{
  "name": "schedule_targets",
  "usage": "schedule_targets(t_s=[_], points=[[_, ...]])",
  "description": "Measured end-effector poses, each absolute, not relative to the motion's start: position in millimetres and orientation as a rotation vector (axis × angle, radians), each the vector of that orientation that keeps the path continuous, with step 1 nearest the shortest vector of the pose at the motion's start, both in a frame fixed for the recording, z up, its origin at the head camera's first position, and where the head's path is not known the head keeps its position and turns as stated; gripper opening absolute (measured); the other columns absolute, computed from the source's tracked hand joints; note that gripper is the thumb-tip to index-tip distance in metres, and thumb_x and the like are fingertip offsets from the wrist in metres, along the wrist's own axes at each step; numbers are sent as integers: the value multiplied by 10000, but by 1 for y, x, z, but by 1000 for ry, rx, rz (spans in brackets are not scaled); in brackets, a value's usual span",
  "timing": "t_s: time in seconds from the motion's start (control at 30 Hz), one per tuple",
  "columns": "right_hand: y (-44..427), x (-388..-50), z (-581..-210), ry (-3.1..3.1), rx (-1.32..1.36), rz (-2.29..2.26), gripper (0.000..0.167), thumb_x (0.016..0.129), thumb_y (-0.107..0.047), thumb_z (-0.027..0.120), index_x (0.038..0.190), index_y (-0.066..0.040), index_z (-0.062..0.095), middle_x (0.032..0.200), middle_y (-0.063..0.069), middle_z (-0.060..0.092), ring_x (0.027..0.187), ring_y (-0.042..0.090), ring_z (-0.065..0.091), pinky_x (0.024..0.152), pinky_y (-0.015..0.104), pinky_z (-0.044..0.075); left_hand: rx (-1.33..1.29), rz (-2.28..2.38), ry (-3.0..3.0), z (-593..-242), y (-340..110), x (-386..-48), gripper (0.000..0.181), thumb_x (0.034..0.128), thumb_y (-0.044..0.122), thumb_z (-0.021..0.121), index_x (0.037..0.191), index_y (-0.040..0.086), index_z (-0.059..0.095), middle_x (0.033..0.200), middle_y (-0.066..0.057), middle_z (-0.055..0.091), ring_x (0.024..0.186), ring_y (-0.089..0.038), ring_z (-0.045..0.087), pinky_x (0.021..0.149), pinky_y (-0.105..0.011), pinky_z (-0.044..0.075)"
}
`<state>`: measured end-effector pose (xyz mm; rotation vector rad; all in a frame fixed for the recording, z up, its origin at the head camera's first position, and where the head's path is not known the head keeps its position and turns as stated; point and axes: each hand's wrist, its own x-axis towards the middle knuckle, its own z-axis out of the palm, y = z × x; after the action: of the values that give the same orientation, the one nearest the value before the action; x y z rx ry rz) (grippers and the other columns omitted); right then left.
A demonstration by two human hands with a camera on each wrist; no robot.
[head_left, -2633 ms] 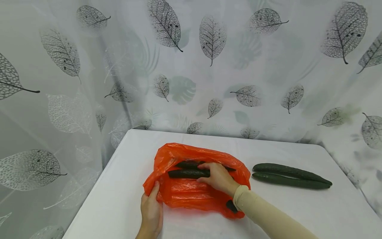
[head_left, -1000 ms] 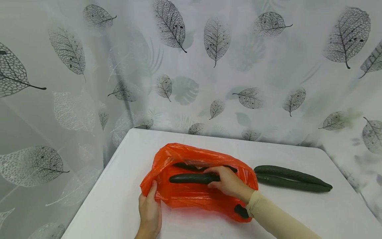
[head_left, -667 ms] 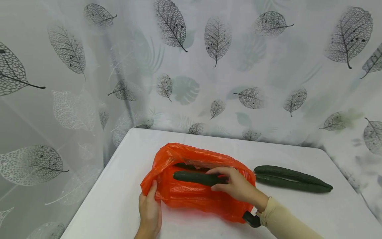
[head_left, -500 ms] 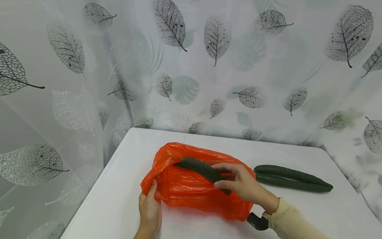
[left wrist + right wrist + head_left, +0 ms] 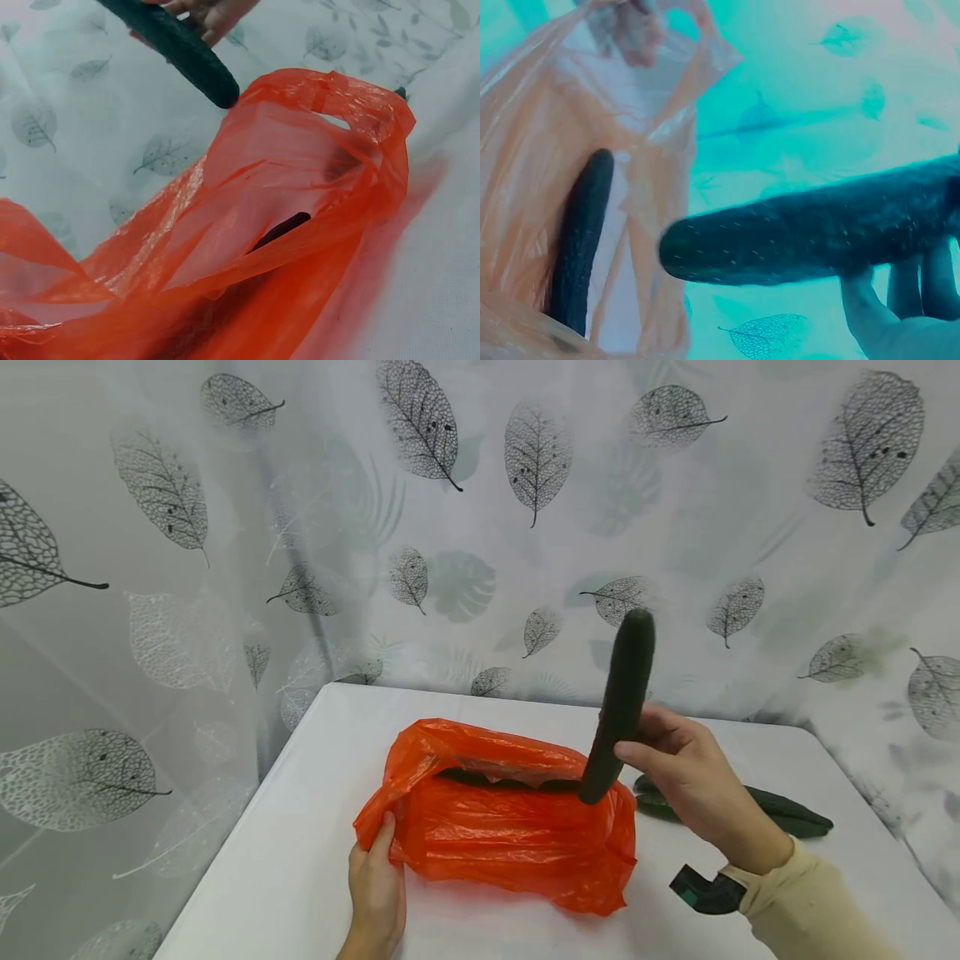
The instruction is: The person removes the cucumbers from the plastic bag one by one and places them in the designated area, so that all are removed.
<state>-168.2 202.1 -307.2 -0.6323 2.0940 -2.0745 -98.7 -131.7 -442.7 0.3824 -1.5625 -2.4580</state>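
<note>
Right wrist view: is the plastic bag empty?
No, a dark cucumber lies inside the plastic bag.

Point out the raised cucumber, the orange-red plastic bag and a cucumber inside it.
Raised cucumber (image 5: pixel 625 693), head view: middle of its body.
Orange-red plastic bag (image 5: pixel 517 839), head view: its front wall.
Cucumber inside the bag (image 5: pixel 581 240), right wrist view: middle of its visible length.

no legible text, labels, numbers, signs

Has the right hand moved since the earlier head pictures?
Yes. Against the white table, the right hand now appears farther right and higher in the head view.
</note>
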Motion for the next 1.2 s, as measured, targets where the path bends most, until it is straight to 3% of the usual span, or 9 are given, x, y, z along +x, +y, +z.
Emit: schedule_targets(t_s=[0.3,0.57,0.77,0.9,1.0,1.1,1.2], points=[[225,-175,-303,1872,-551,-2427,413,1035,37,494,1439,-51,502,1301,84,533,1230,227,527,990,307,514,387,-2469,-1572,-443,-132,-98,487,1105,326,391,1508,58,341,1500,-27,397,1368,-237,382,1085,-231,401],[243,-175,-308,1945,-563,-2553,449,991,109,533,1424,-8,527,1200,75,613,1088,201,600,964,279,526,370,-2457,-1608,-444,-133,-98,514,1101,355,386,1527,74,325,1513,-14,383,1386,-247,359,1077,-225,406],[258,-173,-321,2407,-533,-2346,488,908,118,672,1377,34,567,1213,27,668,1136,125,609,945,159,489,363,-2462,-1591,-445,-133,-99,480,1106,322,385,1514,74,340,1504,-15,389,1377,-229,367,1079,-225,404],[267,-175,-334,2885,-513,-1958,524,845,82,770,1340,5,619,1229,-54,640,1069,0,630,845,137,518,367,-2467,-1583,-444,-133,-99,471,1106,314,386,1511,80,335,1504,-11,382,1372,-210,369,1088,-233,398],[274,-174,-343,3160,-532,-1615,537,817,30,822,1320,-39,648,1228,-81,621,1070,-69,581,864,80,476,382,-2460,-1592,-444,-133,-100,481,1104,325,389,1515,83,325,1507,-7,378,1367,-192,371,1094,-236,393],[281,-174,-352,3281,-559,-1434,547,784,20,851,1293,-75,672,1198,-107,625,1075,-81,529,900,28,402,390,-2453,-1602,-444,-133,-100,494,1103,337,392,1519,83,319,1509,-6,376,1364,-189,371,1090,-232,395],[288,-174,-361,3365,-567,-1315,574,754,19,869,1282,-117,688,1159,-99,634,1036,-88,503,854,39,380,397,-2456,-1595,-444,-133,-100,487,1105,331,388,1516,76,336,1507,-10,389,1356,-195,383,1079,-222,403]])
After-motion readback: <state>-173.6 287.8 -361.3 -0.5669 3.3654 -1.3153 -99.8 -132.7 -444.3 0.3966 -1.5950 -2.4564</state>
